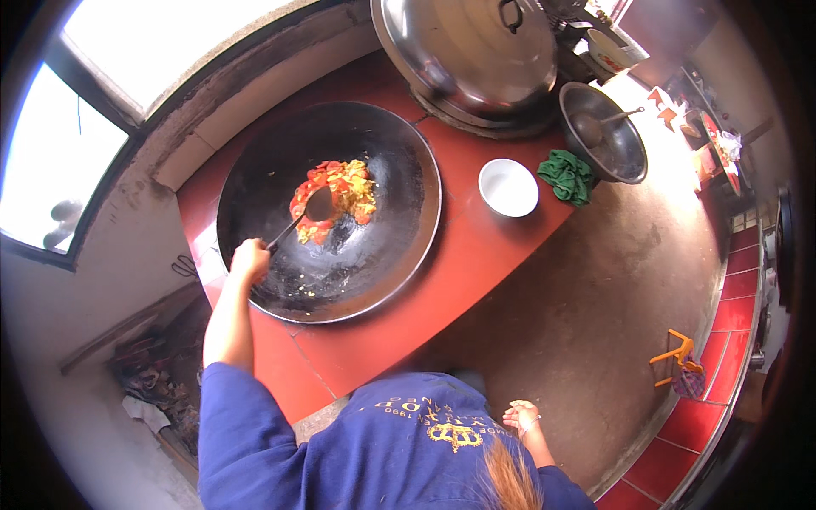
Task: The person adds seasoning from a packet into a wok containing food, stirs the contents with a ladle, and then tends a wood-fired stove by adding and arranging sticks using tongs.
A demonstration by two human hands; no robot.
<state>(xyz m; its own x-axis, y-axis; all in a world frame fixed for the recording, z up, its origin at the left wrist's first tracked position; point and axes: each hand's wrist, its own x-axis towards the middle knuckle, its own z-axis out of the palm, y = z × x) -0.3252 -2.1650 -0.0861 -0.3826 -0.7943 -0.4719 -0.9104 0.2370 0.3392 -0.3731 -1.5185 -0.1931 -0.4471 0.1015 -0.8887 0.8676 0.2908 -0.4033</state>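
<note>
My left hand (250, 260) is closed around the handle of a metal ladle or spatula (320, 204), over the left side of a large black wok (395, 255). The tool's rounded head rests on or just above a heap of chopped tomato and scrambled egg (347, 188) near the wok's middle. Small food bits lie in the lower part of the wok. My right hand (522, 415) hangs low beside my body, its fingers apart and slightly curled, holding nothing. A white bowl (508, 187) stands on the red tiled stove top (395, 347) to the right of the wok.
A large domed metal lid (472, 57) stands behind the bowl. A green cloth (567, 177) lies at the counter's right edge, touching a dark metal basin (621, 150) with a ladle in it. A window wall borders the wok's far side. A small orange stool (683, 354) stands on the floor.
</note>
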